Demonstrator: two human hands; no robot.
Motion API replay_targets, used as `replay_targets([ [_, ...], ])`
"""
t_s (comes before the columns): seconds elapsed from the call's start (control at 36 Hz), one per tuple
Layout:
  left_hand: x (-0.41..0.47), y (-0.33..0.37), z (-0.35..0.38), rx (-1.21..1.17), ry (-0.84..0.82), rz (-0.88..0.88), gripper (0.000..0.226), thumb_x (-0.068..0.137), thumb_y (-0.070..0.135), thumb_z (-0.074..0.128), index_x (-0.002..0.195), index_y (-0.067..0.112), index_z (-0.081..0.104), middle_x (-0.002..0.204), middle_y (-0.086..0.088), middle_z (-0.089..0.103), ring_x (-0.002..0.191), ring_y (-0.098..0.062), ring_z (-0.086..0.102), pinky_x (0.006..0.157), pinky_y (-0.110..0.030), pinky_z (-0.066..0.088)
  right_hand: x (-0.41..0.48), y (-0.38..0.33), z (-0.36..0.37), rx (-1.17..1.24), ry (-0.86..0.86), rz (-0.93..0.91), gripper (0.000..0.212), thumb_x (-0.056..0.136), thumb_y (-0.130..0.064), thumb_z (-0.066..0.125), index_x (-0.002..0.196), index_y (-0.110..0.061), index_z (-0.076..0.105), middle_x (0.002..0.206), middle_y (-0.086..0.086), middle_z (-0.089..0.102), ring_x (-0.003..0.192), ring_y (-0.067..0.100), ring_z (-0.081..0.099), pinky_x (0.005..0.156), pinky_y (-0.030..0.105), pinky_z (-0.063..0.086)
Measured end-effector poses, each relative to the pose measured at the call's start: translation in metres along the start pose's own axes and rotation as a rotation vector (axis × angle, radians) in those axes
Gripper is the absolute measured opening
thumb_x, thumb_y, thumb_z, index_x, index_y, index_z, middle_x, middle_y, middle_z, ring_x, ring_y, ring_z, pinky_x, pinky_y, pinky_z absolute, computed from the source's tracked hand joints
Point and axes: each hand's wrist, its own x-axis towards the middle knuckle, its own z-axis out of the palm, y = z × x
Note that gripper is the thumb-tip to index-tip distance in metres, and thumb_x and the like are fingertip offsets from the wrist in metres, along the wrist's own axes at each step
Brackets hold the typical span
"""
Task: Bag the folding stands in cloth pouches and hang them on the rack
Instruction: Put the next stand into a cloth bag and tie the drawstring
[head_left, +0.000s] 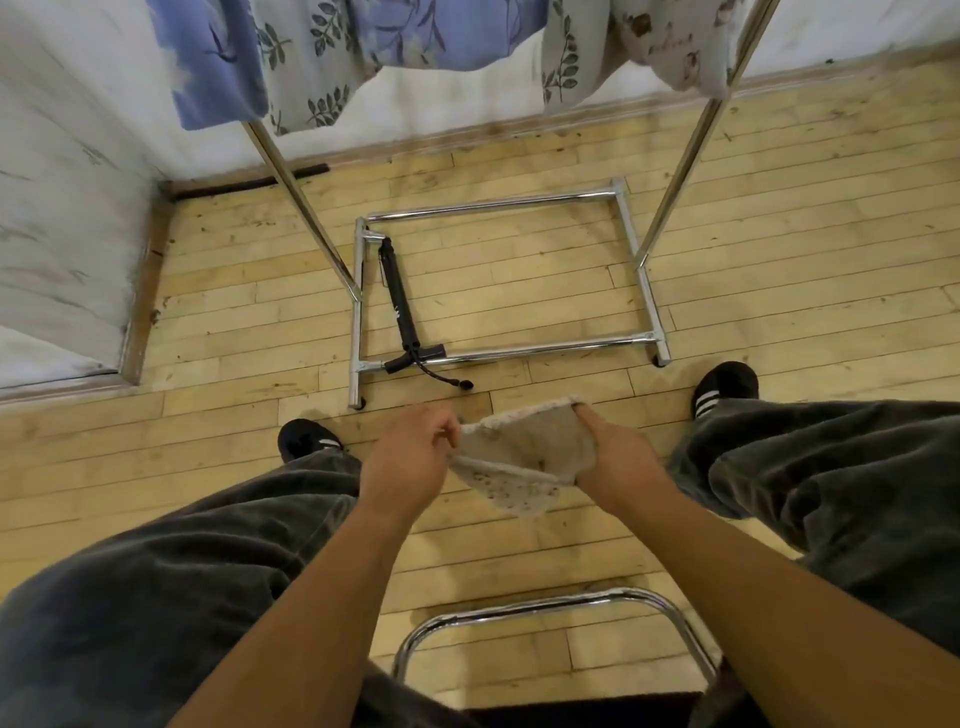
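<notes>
Both hands hold a small cloth pouch (522, 457) above the floor. The left hand (410, 457) pinches one side of its mouth and the right hand (615, 457) pinches the other. It looks soft, light and floppy. The black folding stand (399, 304) lies on the floor inside the rack (493, 280). It looks stiff; grab its long middle.

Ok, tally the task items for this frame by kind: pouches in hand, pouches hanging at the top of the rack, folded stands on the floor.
Pouch in hand: 1, the beige pouch, held by the left hand and right hand
Hanging pouches: 4 visible, cropped by the frame's top edge, so possibly more
Folded stands on the floor: 1, the black stand
Total: 6
</notes>
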Motion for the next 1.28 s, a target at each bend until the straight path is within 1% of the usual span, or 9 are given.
replay_targets([
  [0.14, 0.045, -0.020, 0.024, 0.116, -0.181, -0.018, 0.044, 0.100, 0.014, 0.044, 0.131, 0.041, 0.061, 0.123, 0.008, 0.053, 0.089, -0.006, 0.053, 0.068, -0.020, 0.043, 0.038, -0.008, 0.002, 0.075, -0.047, 0.000, 0.093, 0.099, -0.008, 0.054, 0.160, -0.045, -0.006, 0.103, 0.008, 0.058, 0.073, 0.013, 0.055, 0.050, 0.021, 0.040],
  [0.25, 0.083, -0.036, 0.031, -0.089, -0.224, -0.125, 0.032, 0.101, 0.020, 0.055, 0.123, 0.042, 0.061, 0.107, 0.008, 0.062, 0.076, -0.008, 0.060, 0.056, -0.019, 0.050, 0.060, -0.012, 0.009, 0.155, -0.081, -0.025, 0.096, 0.097, -0.011, 0.057, 0.161, -0.043, -0.007, 0.113, 0.005, 0.056, 0.077, 0.007, 0.048, 0.051, 0.015, 0.035],
  [0.31, 0.103, -0.048, 0.030, -0.223, -0.169, -0.234, 0.016, 0.101, 0.033, 0.060, 0.116, 0.037, 0.060, 0.110, 0.008, 0.064, 0.088, -0.009, 0.063, 0.073, -0.032, 0.059, 0.072, -0.010, 0.015, 0.171, -0.080, -0.054, 0.096, 0.096, -0.013, 0.062, 0.162, -0.042, -0.001, 0.129, 0.006, 0.058, 0.089, 0.011, 0.052, 0.056, 0.013, 0.039],
  [0.47, 0.175, -0.101, 0.039, -0.186, -0.117, -0.386, 0.050, 0.096, 0.020, 0.063, 0.143, 0.025, 0.047, 0.143, -0.003, 0.053, 0.105, -0.015, 0.056, 0.077, -0.028, 0.047, 0.105, -0.008, 0.028, 0.182, -0.051, -0.033, 0.100, 0.090, -0.004, 0.068, 0.162, -0.041, 0.007, 0.156, 0.005, 0.039, 0.130, 0.024, 0.047, 0.100, 0.035, 0.049],
  [0.61, 0.233, -0.125, 0.058, -0.056, -0.137, -0.316, 0.064, 0.097, 0.023, 0.066, 0.155, 0.023, 0.037, 0.151, -0.007, 0.048, 0.080, -0.001, 0.054, 0.072, -0.020, 0.048, 0.127, -0.006, 0.037, 0.249, -0.065, 0.006, 0.093, 0.094, -0.005, 0.063, 0.162, -0.041, 0.010, 0.144, 0.005, 0.044, 0.110, 0.015, 0.046, 0.092, 0.033, 0.056],
  [0.81, 0.311, -0.165, 0.102, 0.390, -0.292, -0.301, 0.102, 0.088, 0.052, 0.074, 0.159, 0.042, 0.002, 0.165, -0.024, 0.019, 0.146, -0.047, 0.034, 0.115, -0.061, 0.036, 0.147, 0.002, 0.053, 0.321, -0.076, 0.085, 0.084, 0.095, -0.015, 0.066, 0.159, -0.041, 0.017, 0.133, -0.015, 0.041, 0.117, 0.012, 0.051, 0.095, 0.038, 0.058],
  [0.97, 0.325, -0.177, 0.101, 0.396, -0.247, -0.322, 0.064, 0.085, 0.058, 0.069, 0.141, 0.041, 0.045, 0.127, -0.014, 0.060, 0.120, -0.040, 0.053, 0.102, -0.056, 0.047, 0.145, 0.012, 0.055, 0.233, -0.130, 0.117, 0.073, 0.095, -0.016, 0.064, 0.154, -0.043, 0.029, 0.129, -0.010, 0.050, 0.107, 0.007, 0.053, 0.090, 0.030, 0.056],
  [1.14, 0.285, -0.143, 0.061, 0.016, -0.003, -0.245, 0.036, 0.100, 0.015, 0.064, 0.135, 0.020, 0.060, 0.116, -0.007, 0.066, 0.108, -0.029, 0.060, 0.090, -0.035, 0.046, 0.127, 0.010, 0.047, 0.197, -0.183, 0.102, 0.073, 0.094, -0.015, 0.065, 0.155, -0.038, 0.033, 0.132, -0.010, 0.055, 0.112, 0.009, 0.055, 0.096, 0.031, 0.056],
  [1.28, 0.229, -0.096, 0.012, -0.286, -0.033, -0.242, 0.026, 0.099, 0.024, 0.068, 0.125, 0.027, 0.067, 0.107, 0.003, 0.067, 0.098, -0.022, 0.065, 0.088, -0.034, 0.055, 0.092, -0.005, 0.019, 0.169, -0.291, 0.059, 0.067, 0.095, -0.020, 0.066, 0.154, -0.030, 0.037, 0.128, -0.012, 0.054, 0.112, 0.010, 0.054, 0.083, 0.012, 0.047],
])
